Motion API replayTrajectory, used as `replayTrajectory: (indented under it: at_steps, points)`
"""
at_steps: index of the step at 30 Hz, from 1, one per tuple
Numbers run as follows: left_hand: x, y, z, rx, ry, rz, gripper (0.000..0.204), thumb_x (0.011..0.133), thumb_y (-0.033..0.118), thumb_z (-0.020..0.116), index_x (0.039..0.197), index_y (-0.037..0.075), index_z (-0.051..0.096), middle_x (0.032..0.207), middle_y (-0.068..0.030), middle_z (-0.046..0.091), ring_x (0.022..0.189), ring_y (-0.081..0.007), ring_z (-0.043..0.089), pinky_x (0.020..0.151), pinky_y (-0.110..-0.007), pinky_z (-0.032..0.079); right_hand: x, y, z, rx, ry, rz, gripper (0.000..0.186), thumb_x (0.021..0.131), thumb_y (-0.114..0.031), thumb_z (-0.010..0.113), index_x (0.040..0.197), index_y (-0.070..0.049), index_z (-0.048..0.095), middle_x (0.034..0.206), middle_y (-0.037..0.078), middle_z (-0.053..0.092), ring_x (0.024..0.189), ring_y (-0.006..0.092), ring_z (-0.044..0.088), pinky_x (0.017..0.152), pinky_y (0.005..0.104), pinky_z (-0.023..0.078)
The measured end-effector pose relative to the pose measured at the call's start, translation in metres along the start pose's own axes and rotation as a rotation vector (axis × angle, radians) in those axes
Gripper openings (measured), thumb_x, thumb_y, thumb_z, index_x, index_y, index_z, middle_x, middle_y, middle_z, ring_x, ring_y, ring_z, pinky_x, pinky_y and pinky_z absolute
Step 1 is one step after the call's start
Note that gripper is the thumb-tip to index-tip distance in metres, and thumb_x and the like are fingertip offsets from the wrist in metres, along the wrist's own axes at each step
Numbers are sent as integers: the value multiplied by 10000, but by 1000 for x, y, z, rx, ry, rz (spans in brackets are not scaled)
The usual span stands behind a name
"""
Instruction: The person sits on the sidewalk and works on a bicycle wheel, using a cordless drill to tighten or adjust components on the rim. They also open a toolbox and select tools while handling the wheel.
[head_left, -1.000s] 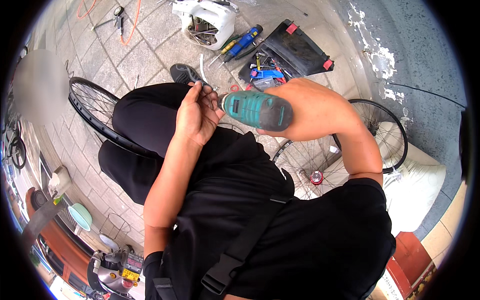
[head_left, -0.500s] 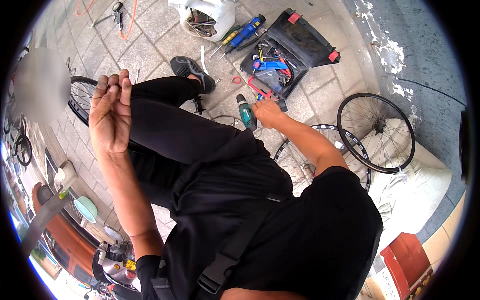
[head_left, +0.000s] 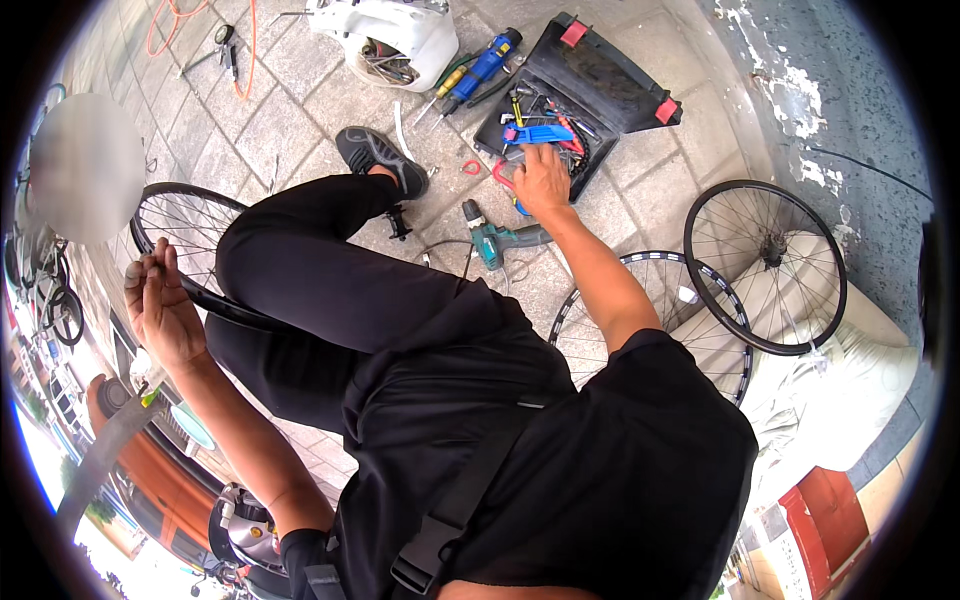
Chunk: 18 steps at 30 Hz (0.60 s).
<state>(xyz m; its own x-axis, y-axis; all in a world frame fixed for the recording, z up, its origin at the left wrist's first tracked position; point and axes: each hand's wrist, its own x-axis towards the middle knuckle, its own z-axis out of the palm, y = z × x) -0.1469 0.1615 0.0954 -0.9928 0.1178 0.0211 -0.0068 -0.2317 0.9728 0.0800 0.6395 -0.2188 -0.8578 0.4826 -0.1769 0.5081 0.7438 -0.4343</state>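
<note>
My right hand point(head_left: 543, 183) reaches over the near edge of the open black toolbox point(head_left: 592, 170), fingers stretched inward, with nothing visibly gripped. Its fingertips lie close by a blue tool point(head_left: 540, 133); whether they touch it I cannot tell. Partly under the hand shows a red-framed tool point(head_left: 502, 172). On the paving nearer me lies a green and black cordless drill point(head_left: 487, 238). Off to the left, my left hand point(head_left: 165, 312) is raised palm up beside a bicycle wheel point(head_left: 143, 218), fingers curled together. Anything between those fingertips is too small to make out.
Two more bicycle wheels, one dark-rimmed point(head_left: 690, 238) and one with a patterned rim point(head_left: 640, 258), stand by my right arm. Past my shoe point(head_left: 375, 160) are a cut white jug point(head_left: 435, 40) of parts and a blue power tool point(head_left: 485, 68). A grey wall point(head_left: 850, 110) bounds the right.
My right hand has moved from beside the drill up to the toolbox, leaving the drill on the ground. My left hand has dropped lower and farther left.
</note>
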Motion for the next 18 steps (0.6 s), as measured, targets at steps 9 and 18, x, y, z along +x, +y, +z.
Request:
replayTrajectory:
  at_steps: [9,18]
  points:
    - [6,-14,-21,234,145,49,178,1037,-67,499,1182,-43,599,1134,-171,679,1189,-355,677,1095,-464,538,55,72,26,-65,-450,115,373,959,-310,618,1223,-62,707,1159,257,712,1108,442,673,980,520,523]
    - [-5,-26,-6,467,219,156,152,1059,-41,479,1184,-67,562,1169,-192,642,1200,-362,667,1084,-464,547,56,129,19,159,-170,452,344,937,-238,598,1143,1,736,1054,238,755,1017,374,732,915,423,543]
